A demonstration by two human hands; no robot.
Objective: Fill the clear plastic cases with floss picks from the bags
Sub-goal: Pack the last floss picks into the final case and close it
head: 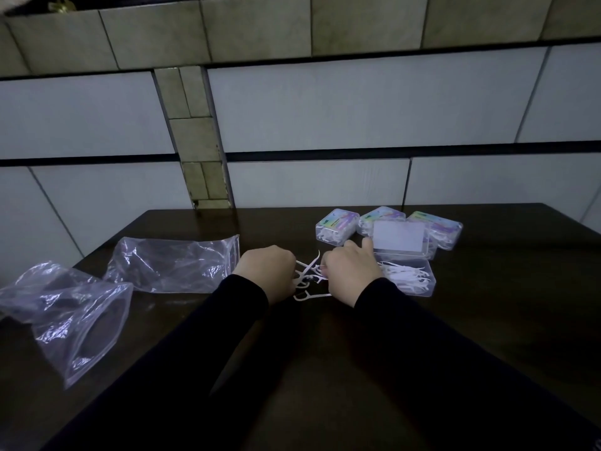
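Gathering the last loose floss picks (309, 278) at the centre of the frame, I have my left hand (268, 270) curled over one side of the small heap and my right hand (349, 271) curled over the other, fingers closed on the picks, forefinger pointing toward the open case (409, 278) just right of it. I judge the main risk to be the picks themselves: they are thin, white, hooked at one end and pointed at the other, so they snag on each other and could spring out of my grip or skid away over the smooth dark table (487, 320). One pick (310, 296) already lies apart at the near edge of the heap and could be left behind. The open case is light, clear, hard plastic with rounded corners, its lid (399, 236) standing up behind it; a knock from my wrist could slide it or tip out the picks already inside. Behind it, right of centre, stand three closed cases (338, 226) with colourful labels, close enough to be bumped. At left lie two crinkled, glossy bags (172, 265), limp and seemingly empty.
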